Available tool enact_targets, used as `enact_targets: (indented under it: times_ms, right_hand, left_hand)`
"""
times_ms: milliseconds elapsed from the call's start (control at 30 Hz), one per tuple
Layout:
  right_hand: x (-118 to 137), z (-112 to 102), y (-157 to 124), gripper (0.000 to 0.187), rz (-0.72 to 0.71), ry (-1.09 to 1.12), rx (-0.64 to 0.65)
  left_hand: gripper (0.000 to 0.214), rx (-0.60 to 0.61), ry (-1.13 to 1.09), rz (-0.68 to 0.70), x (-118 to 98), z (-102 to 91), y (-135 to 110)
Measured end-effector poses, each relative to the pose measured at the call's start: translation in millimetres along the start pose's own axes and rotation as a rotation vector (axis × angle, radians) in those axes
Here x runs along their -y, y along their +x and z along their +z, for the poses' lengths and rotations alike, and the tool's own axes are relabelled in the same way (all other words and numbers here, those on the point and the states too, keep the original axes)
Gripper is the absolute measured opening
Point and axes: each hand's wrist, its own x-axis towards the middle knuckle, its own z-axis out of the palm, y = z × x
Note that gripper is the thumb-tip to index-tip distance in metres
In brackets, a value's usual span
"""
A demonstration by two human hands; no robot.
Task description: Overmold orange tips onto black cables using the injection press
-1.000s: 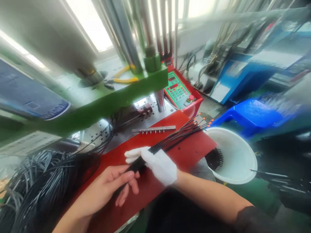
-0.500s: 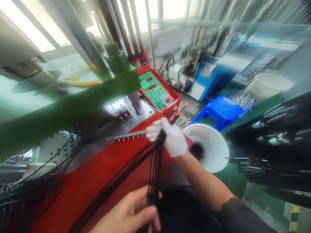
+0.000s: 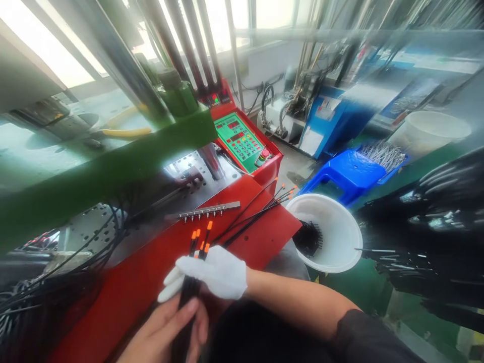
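At the bottom centre my bare left hand point(image 3: 166, 322) is wrapped round a bundle of thin black cables point(image 3: 190, 288) with orange tips point(image 3: 209, 226). My right hand point(image 3: 223, 272), in a white glove, closes on the same bundle just below the tips, its fingers reaching across to the left. The bundle's lower end runs out of view. More orange-tipped black cables point(image 3: 260, 209) lie loose on the red table point(image 3: 276, 232). Beyond my hands rests a metal bar with a row of small pins point(image 3: 212, 209).
A green press beam point(image 3: 113, 161) crosses the left side. The red control box point(image 3: 242, 141) stands behind the table. To the right are a white bucket point(image 3: 355, 239) with black pieces inside, a blue stool point(image 3: 344, 171) and a dark mass of cables point(image 3: 427, 217).
My right hand has come back left and down to my left hand, bringing the orange tips of the bundle nearer. Some cables now lie apart on the red table.
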Motion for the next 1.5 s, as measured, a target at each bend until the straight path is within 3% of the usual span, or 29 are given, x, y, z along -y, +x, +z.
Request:
enact_targets:
  times_ms: [100, 200, 267, 300, 367, 467, 567, 700, 867, 933, 1033, 1100, 1167, 1233, 1400, 1500]
  right_hand:
    - [-1.7, -3.4, 0.9, 0.047, 0.008, -0.049, -0.091]
    - [14.3, -20.3, -1.9, 0.076, -0.105, -0.068, -0.347]
    - [30.7, -30.5, -6.0, 0.078, -0.204, -0.151, -0.425]
    - [38.6, -33.4, -8.7, 0.069, -0.22, -0.202, -0.397]
    - [50.0, -34.0, -14.6, 0.053, -0.166, -0.306, -0.216]
    - [52.5, -25.9, -20.5, 0.047, -0.027, -0.486, 0.06]
    - [42.1, -17.2, -19.1, 0.046, -0.019, -0.547, 0.077]
    - [29.8, -12.3, -14.2, 0.054, -0.017, -0.433, 0.019]
    - [47.7, -13.3, -7.9, 0.049, 0.045, -0.722, 0.211]
    - [59.1, -21.1, 2.6, 0.046, 0.015, -0.896, 0.126]
    - [65.6, -43.2, 26.6, 0.047, -0.028, -1.383, -0.26]
    - [60.2, -58.4, 41.5, 0.049, 0.025, -1.757, -0.411]
    - [50.1, -67.7, 49.7, 0.041, 0.102, -1.987, -0.4]
    - [40.4, -69.0, 49.8, 0.033, 0.142, -2.063, -0.365]
    - [35.1, -56.7, 36.4, 0.026, 0.222, -2.129, -0.384]
    - [41.4, -57.1, 33.5, 0.023, 0.325, -1.979, -0.414]
  left_hand:
    - [0.042, -0.059, -0.155, 0.066, 5.6, 19.3, 10.6]
    - [0.028, 0.044, -0.229, 0.073, 8.3, 25.3, 16.5]
    - [0.027, 0.123, -0.201, 0.08, 8.7, 25.8, 16.8]
    - [0.029, 0.153, -0.184, 0.088, 8.2, 26.2, 16.8]
    - [0.03, 0.185, -0.172, 0.113, 5.2, 28.1, 17.6]
    - [0.03, 0.167, -0.185, 0.175, -2.3, 30.9, 21.9]
    - [0.034, 0.122, -0.178, 0.221, -7.8, 30.3, 26.9]
    - [0.038, 0.099, -0.181, 0.216, -8.1, 26.8, 31.0]
    - [0.031, 0.118, -0.209, 0.239, -9.7, 21.0, 33.1]
    - [0.028, 0.096, -0.188, 0.295, -11.9, 15.3, 32.8]
    - [0.028, -0.025, -0.08, 0.386, -13.0, 3.5, 31.4]
    - [0.033, -0.122, 0.015, 0.423, -11.1, -4.0, 30.3]
    - [0.037, -0.175, 0.055, 0.447, -8.0, -9.2, 29.7]
    - [0.036, -0.19, 0.036, 0.474, -4.7, -12.1, 29.7]
    - [0.033, -0.188, -0.035, 0.504, -0.3, -13.5, 30.1]
    - [0.031, -0.162, -0.06, 0.5, -0.8, -13.1, 29.5]
